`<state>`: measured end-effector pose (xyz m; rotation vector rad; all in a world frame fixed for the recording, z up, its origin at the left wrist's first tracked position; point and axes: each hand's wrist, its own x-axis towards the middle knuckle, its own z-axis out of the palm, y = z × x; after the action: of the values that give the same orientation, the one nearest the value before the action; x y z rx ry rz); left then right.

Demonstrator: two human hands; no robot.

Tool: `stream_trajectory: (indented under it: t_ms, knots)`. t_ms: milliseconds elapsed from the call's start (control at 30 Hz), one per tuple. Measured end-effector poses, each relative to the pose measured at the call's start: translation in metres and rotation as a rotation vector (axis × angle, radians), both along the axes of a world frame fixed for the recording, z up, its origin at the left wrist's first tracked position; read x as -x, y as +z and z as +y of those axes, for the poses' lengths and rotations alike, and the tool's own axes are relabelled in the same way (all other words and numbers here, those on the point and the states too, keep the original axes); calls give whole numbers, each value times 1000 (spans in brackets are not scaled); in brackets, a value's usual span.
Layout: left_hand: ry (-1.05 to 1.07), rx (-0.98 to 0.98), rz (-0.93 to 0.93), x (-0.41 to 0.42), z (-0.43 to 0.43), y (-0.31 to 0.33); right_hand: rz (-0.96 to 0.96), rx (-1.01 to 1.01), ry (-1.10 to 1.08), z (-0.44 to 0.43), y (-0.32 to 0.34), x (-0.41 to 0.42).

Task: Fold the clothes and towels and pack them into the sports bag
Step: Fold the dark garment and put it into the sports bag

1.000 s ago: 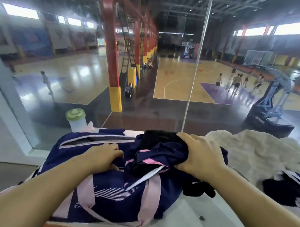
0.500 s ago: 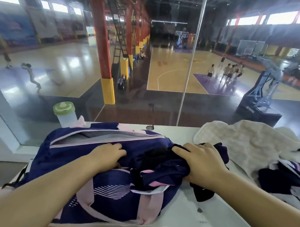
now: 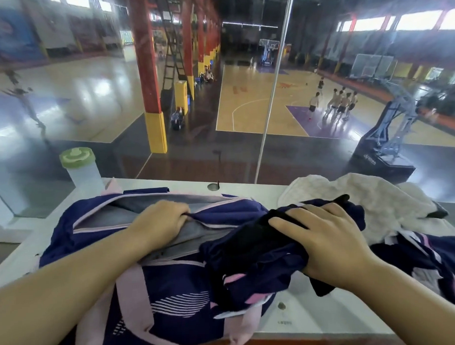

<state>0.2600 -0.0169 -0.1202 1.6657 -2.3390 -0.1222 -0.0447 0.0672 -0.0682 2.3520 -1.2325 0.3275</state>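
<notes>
Packing: left hand (image 3: 158, 223) fingers pinch the sports bag (image 3: 174, 298) open while right hand (image 3: 334, 243) fingers clutch a navy garment (image 3: 250, 264), which likely needs pushing left inside.

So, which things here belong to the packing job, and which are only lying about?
For the job: sports bag, gripped by the left hand; dark clothes in the right hand; white towel; more clothes at the right.
Lying about: bottle with green lid.

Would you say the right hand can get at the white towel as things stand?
Probably, once freed: the right hand grips the dark garment; the white towel lies unobstructed just beyond it.
</notes>
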Motion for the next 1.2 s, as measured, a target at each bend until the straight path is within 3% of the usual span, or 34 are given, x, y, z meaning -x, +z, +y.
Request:
stream_trajectory:
  t_ms: [167,433,700,833,1033,1200]
  knots:
    - [31,55,164,1,-10,53,64,-33,19,0,14,-14]
    - [-17,149,177,8,-4,118,139,-215,-134,-22,54,-86]
    - [-90,208,106,-13,30,95,163,-528,-339,-61,39,-116]
    - [-193,334,-100,-19,58,60,88,-640,-420,-68,33,-113]
    - [-1,-84,-316,-12,82,5,1,-707,-476,-71,33,-114]
    - [136,-272,-303,-13,78,-6,-29,-727,-490,-66,30,-116]
